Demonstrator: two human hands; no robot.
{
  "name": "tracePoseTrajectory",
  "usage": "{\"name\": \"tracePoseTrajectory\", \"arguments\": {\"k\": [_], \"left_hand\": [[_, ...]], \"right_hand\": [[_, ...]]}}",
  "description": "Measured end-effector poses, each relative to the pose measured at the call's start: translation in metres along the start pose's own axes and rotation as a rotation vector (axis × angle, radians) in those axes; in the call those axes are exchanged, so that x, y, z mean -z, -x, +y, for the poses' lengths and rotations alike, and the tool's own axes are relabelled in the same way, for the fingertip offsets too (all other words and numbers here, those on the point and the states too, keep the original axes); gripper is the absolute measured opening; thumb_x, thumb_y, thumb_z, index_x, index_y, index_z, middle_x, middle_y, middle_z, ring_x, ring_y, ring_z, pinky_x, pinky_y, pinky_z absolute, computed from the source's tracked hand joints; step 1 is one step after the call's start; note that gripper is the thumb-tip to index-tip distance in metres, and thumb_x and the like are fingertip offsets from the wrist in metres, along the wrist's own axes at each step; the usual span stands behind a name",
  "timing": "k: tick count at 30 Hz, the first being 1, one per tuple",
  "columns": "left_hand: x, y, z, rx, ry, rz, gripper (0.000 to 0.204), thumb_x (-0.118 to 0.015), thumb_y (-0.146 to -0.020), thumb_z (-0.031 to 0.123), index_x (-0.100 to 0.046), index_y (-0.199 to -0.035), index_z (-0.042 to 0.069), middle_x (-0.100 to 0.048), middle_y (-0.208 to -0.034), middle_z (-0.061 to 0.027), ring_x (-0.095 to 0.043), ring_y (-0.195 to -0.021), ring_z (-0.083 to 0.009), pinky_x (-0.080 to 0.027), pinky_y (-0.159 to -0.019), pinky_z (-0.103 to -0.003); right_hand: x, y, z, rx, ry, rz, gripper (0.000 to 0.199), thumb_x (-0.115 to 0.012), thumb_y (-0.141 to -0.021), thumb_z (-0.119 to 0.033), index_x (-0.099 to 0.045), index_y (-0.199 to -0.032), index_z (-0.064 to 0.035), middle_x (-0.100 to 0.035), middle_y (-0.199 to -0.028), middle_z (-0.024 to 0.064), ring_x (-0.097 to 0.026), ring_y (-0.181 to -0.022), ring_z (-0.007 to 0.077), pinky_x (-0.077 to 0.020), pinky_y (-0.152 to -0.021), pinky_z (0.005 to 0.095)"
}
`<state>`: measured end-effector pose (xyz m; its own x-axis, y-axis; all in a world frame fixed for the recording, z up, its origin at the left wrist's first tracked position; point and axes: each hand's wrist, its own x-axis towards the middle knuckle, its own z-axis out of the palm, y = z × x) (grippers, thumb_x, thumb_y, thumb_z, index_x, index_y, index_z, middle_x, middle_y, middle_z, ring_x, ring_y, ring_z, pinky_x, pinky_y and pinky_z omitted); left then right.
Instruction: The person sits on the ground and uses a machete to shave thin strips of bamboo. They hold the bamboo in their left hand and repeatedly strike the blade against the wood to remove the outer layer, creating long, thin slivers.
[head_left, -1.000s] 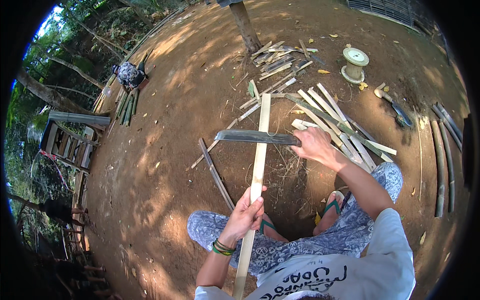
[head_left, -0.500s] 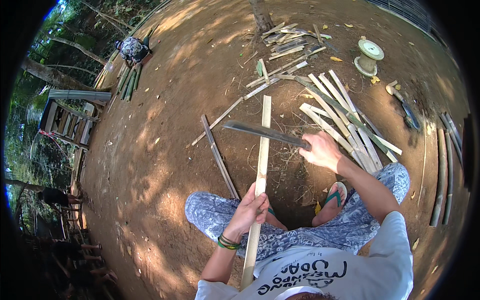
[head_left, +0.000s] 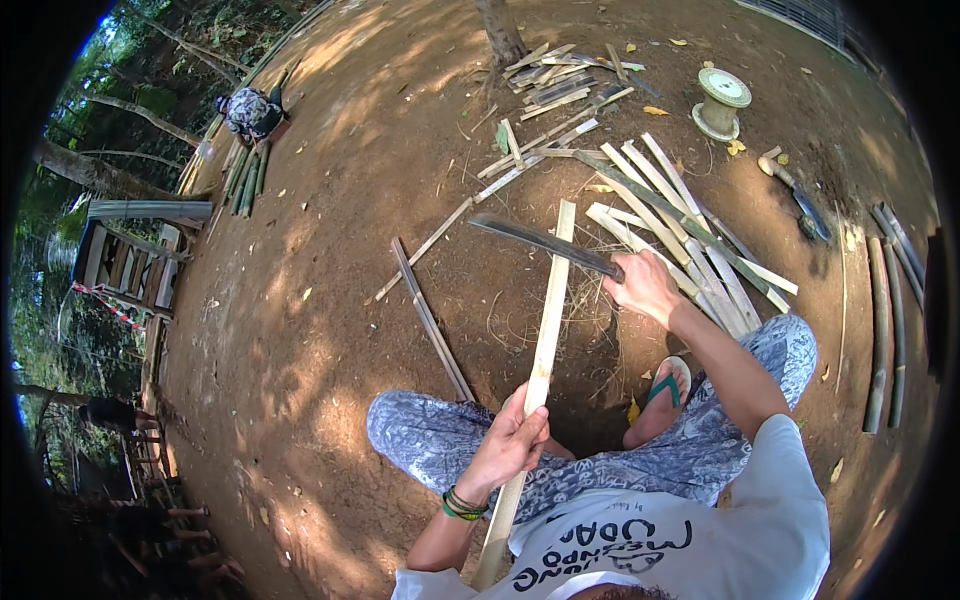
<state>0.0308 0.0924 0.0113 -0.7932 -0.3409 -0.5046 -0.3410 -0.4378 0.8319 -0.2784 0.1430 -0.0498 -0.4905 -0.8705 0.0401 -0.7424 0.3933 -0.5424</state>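
My left hand grips a long pale bamboo slat near its middle. The slat slants up and away from my lap, its lower end lying by my left side. Closed around the handle of a machete, my right hand is out to the right of the slat. The dark machete blade points left and crosses over the slat close to its far end; whether the two touch I cannot tell. My fingers hide the machete's handle.
Split bamboo slats lie fanned on the ground beyond my right knee. A single strip lies ahead of my left knee. Farther off are a wooden spool, a sheathed blade, bamboo poles, and a person bending over green bamboo.
The slat's far end has swung to the right, and my left hand has moved slightly right and nearer me. The machete has shifted a little to the right; both hands keep their grips.
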Motion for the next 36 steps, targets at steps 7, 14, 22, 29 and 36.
{"name": "tracePoseTrajectory", "arguments": {"k": [7, 14, 22, 29, 36], "left_hand": [[0.001, -0.019, 0.008, -0.053, 0.033, 0.049, 0.041, -0.043, -0.107, 0.016, -0.034, -0.147, 0.011, -0.047, -0.073, 0.0022, -0.038, -0.042, -0.004, -0.032, -0.037, -0.019], [0.004, -0.007, 0.002, -0.056, -0.004, 0.071, 0.041, -0.046, -0.106, 0.017, -0.036, -0.145, 0.011, -0.047, -0.074, 0.002, -0.039, -0.043, -0.0041, -0.032, -0.037, -0.019], [-0.002, 0.04, 0.001, 0.044, 0.018, 0.02, 0.04, -0.044, -0.107, 0.018, -0.037, -0.146, 0.011, -0.043, -0.072, 0.0034, -0.037, -0.045, -0.0044, -0.03, -0.039, -0.02], [0.008, 0.029, -0.006, 0.024, 0.085, 0.05, 0.04, -0.041, -0.107, 0.017, -0.037, -0.146, 0.012, -0.043, -0.072, 0.0032, -0.036, -0.045, -0.0045, -0.03, -0.04, -0.019], [0.002, -0.025, -0.01, -0.084, 0.035, 0.107, 0.045, -0.044, -0.106, 0.014, -0.032, -0.149, 0.015, -0.042, -0.067, 0.0046, -0.038, -0.046, -0.0037, -0.033, -0.04, -0.019]], "right_hand": [[-0.014, 0.042, -0.044, 0.249, -0.087, -0.125, 0.026, -0.073, -0.076, -0.03, -0.067, -0.084, -0.007, -0.063, -0.062, 0.0177, -0.066, -0.062, 0.0384, -0.0533, -0.06, 0.0495], [-0.014, 0.037, -0.039, 0.289, -0.083, -0.096, 0.021, -0.071, -0.072, -0.03, -0.067, -0.08, -0.0106, -0.064, -0.062, 0.0156, -0.066, -0.062, 0.0379, -0.0525, -0.059, 0.0496], [-0.002, -0.014, 0.055, -0.006, 0.051, 0.131, 0.029, -0.067, -0.078, -0.029, -0.068, -0.082, 0.0002, -0.066, -0.072, 0.0237, -0.066, -0.072, 0.0414, -0.0532, -0.072, 0.0478], [0.009, -0.003, 0.015, -0.173, -0.099, 0.141, 0.021, -0.067, -0.078, -0.022, -0.068, -0.08, -0.0015, -0.062, -0.061, 0.0194, -0.064, -0.062, 0.037, -0.0525, -0.067, 0.0455], [-0.026, 0.053, -0.047, 0.24, -0.1, -0.153, 0.028, -0.075, -0.073, -0.033, -0.066, -0.084, -0.0093, -0.065, -0.066, 0.0121, -0.065, -0.066, 0.0362, -0.0514, -0.065, 0.0493]]}}
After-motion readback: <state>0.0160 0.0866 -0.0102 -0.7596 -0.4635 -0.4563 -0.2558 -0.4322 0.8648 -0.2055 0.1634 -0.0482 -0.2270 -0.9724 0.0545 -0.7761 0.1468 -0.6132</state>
